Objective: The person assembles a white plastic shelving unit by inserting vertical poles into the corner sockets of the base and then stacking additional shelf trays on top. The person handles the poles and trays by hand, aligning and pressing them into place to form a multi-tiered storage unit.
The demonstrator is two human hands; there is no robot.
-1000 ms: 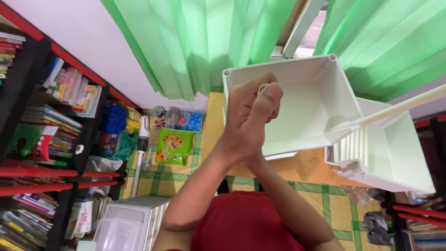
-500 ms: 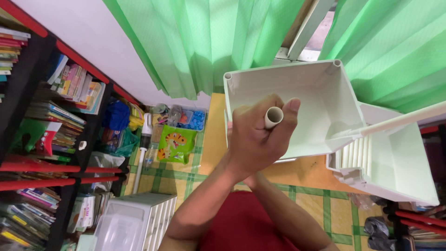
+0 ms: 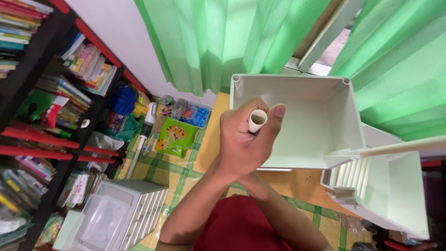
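My left hand (image 3: pixel 239 144) is closed around a short white tube (image 3: pixel 257 120), held upright so its open end shows above my fist between thumb and fingers. My right hand is almost wholly hidden beneath the left; only its wrist (image 3: pixel 254 182) shows, crossing under it. Just behind the hands stands an empty white plastic box (image 3: pixel 297 82), tilted toward me. A thin white rod (image 3: pixel 395 148) sticks out to the right from the box's near right corner. Whether the tube touches the box cannot be told.
A second white box with a ribbed side (image 3: pixel 395 195) sits at the right. Green curtains (image 3: pixel 223 42) hang behind. Bookshelves (image 3: pixel 42 93) fill the left. A clear drawer unit (image 3: pixel 111 214), a green printed bag (image 3: pixel 173 138) and a tub of blue pieces (image 3: pixel 195 116) stand on the floor.
A second ago both hands were clasped together with the tube barely visible. Now the tube's open end stands clear above my left fist, and the view has tilted slightly.
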